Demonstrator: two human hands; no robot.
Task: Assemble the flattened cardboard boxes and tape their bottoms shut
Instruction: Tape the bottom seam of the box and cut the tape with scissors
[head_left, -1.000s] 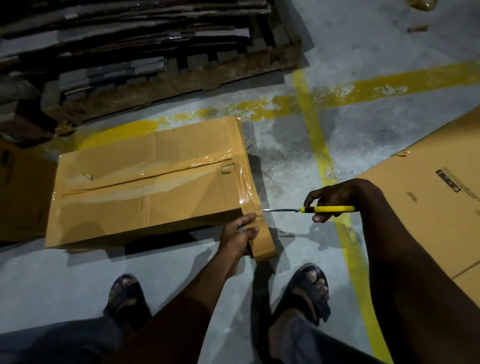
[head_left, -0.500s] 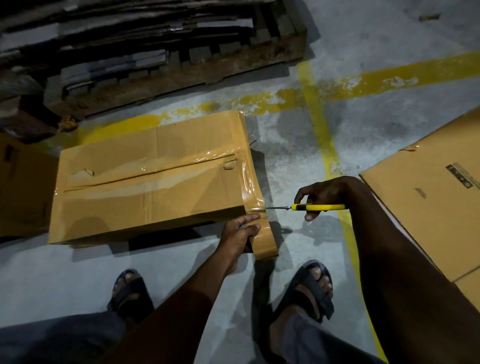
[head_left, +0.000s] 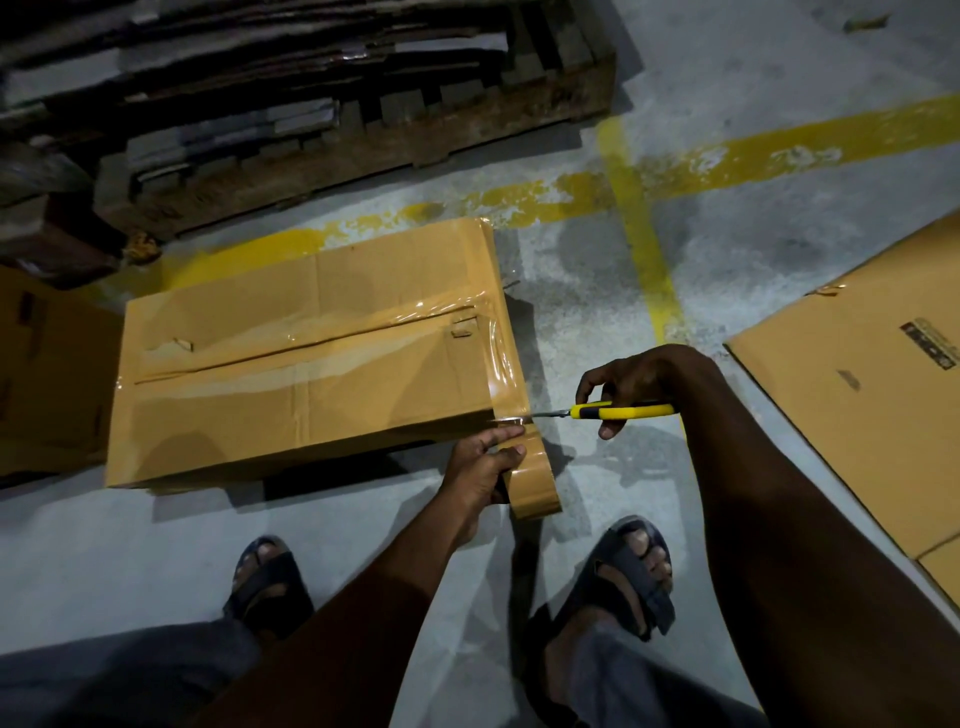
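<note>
The left hand (head_left: 483, 462) grips the tape roll (head_left: 535, 486), apparently to keep the tape strip (head_left: 508, 389) tight at the corner of the box (head_left: 311, 364) just ahead of it, so the right hand (head_left: 628, 376), closed around the yellow cutter (head_left: 621, 412), can cut there.

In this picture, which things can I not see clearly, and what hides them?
Head view only.
1. Blade tip of the yellow cutter, held by the right hand: lost in glare on the tape at the box corner.
2. The tape roll: partly covered by the left hand.
3. The label on the flat cardboard: print too small; sheet cut off by the right edge.
</note>
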